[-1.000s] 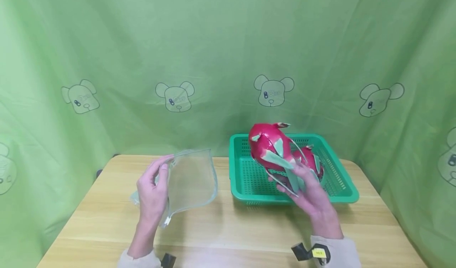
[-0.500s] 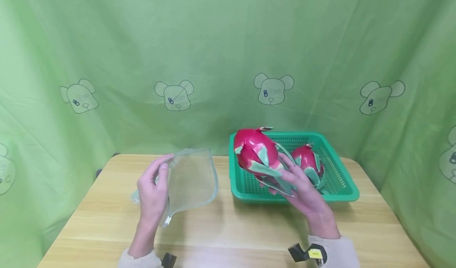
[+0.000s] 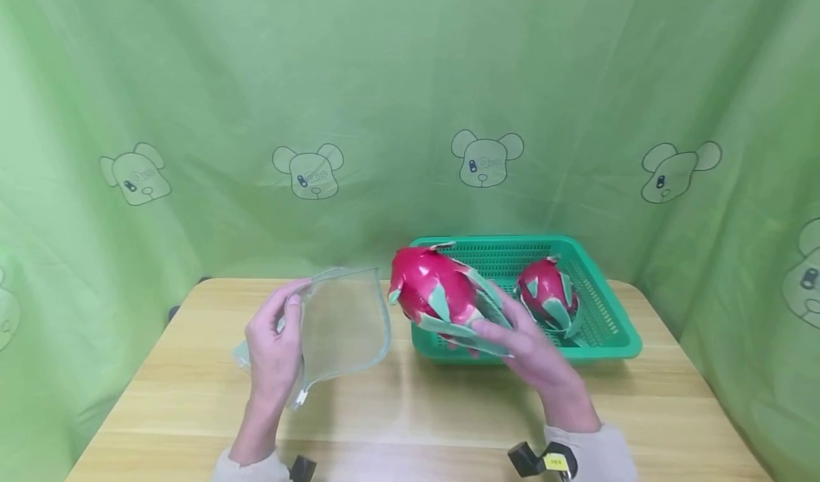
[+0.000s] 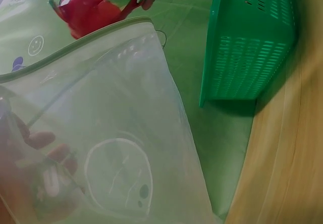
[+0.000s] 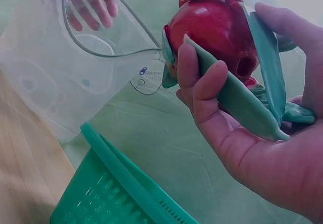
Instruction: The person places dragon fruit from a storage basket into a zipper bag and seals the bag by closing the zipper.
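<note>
A clear zip bag with a pale slider at its lower corner is pinched by my left hand; its mouth gapes toward the right. In the right wrist view the bag's dark rim forms an open loop. My right hand grips a red dragon fruit by its green leafy end, fingers and thumb around the leaves. The fruit's round end points left, just right of the bag mouth and apart from it. A second dragon fruit lies in the green basket.
The basket stands at the back right of the wooden table, partly behind the held fruit. A green curtain with bear-head drawings hangs behind and on both sides.
My right hand has carried the dragon fruit left and slightly down, from over the basket toward the bag, turning it more level. My left hand and the bag have stayed nearly still.
</note>
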{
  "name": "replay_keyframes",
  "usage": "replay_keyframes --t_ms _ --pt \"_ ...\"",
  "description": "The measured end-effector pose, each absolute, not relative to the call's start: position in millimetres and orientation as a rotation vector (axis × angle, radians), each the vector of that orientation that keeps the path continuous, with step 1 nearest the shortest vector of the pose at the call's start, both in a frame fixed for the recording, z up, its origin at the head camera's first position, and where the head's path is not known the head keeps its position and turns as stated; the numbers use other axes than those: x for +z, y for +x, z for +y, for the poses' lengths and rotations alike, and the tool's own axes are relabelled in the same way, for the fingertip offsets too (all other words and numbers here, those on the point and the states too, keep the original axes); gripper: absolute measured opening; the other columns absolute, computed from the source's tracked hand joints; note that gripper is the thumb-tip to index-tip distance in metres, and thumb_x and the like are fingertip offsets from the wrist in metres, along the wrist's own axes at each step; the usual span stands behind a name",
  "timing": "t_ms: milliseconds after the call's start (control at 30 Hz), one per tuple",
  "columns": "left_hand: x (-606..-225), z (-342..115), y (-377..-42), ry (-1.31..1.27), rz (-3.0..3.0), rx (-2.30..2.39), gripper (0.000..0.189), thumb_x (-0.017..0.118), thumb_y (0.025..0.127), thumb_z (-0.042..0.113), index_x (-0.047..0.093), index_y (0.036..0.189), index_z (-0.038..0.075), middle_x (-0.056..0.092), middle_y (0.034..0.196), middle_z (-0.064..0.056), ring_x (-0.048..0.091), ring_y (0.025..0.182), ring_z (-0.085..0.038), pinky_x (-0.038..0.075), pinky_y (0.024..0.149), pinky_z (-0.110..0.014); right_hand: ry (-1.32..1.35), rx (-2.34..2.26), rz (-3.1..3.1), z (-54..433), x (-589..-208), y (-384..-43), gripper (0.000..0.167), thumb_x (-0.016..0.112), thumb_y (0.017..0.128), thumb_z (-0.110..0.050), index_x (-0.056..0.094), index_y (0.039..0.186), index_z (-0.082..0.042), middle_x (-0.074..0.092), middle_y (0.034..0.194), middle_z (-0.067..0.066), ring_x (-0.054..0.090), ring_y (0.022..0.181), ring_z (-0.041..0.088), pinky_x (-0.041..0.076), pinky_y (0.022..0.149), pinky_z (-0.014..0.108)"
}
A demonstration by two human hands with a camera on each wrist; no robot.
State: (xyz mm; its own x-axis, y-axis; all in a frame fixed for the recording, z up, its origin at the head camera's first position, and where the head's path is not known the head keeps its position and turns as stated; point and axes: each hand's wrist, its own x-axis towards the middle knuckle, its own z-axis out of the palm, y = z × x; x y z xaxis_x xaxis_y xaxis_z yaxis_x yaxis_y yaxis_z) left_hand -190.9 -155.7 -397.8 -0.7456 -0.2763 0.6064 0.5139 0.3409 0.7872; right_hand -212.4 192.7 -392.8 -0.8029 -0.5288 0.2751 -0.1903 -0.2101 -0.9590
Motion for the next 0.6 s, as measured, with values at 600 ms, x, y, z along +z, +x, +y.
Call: replay_keyframes --t_ms 600 --pt "-401.1 -144.5 -193.1 -0.242 -1.970 -1.370 0.027 0.056 0.101 -0.001 0.073 0.121 0.005 0.071 0.124 -0.012 0.065 0.119 -0.025 0.046 0.104 -0.020 -0.792 -1.964 2.031 165.3 -380.5 -195.5 0.066 0.076 0.090 -0.013 0.046 0.149 -0.016 0.040 0.145 0.020 0.065 0.108 0.039 0.064 0.077 0.045"
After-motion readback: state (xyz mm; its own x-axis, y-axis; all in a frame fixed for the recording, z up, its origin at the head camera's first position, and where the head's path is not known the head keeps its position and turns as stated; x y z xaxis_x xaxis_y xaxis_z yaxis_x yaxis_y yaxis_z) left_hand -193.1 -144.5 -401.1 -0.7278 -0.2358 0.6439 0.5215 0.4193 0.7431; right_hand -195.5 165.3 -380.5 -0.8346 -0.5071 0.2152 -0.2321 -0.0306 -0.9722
